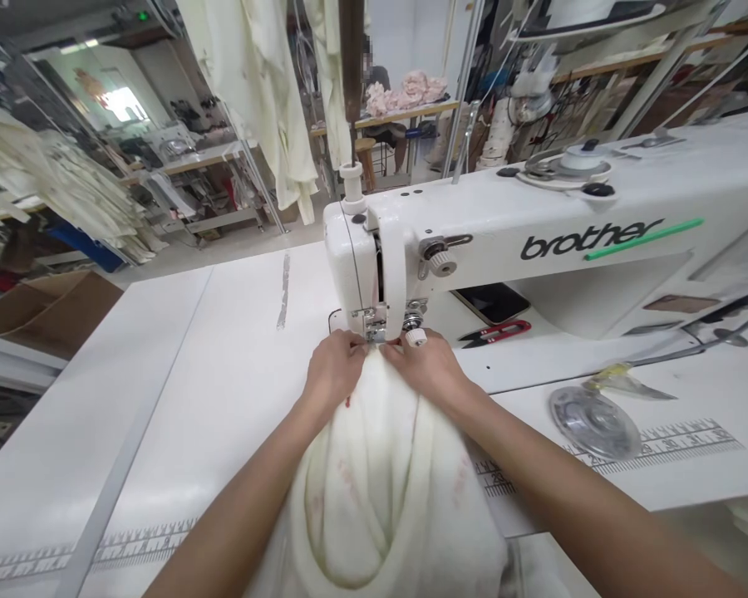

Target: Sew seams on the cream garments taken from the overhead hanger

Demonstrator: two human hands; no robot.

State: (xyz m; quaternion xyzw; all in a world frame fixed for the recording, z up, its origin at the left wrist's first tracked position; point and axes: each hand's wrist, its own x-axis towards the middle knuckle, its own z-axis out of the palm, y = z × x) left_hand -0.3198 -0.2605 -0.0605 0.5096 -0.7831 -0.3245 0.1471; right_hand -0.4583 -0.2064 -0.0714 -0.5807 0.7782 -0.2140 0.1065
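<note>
Here we are at the needle: your left hand (335, 370) and right hand (427, 367) sit side by side, fingers drawn in narrow and pinching the edge of the bulky cream fabric (374, 473) right at the presser foot (374, 325) of the Brother sewing machine (474, 208). The rest of the fabric lies in a thick, soft fold on the white sewing table (180, 399), running back toward you between your forearms. It looks light but slumpy, likely to shift under its own bulk, so the firm place to hold is that gathered edge by the foot. Red thread snips (495, 334) lie just right of your hand, beside a phone (492, 303) under the machine's arm.
</note>
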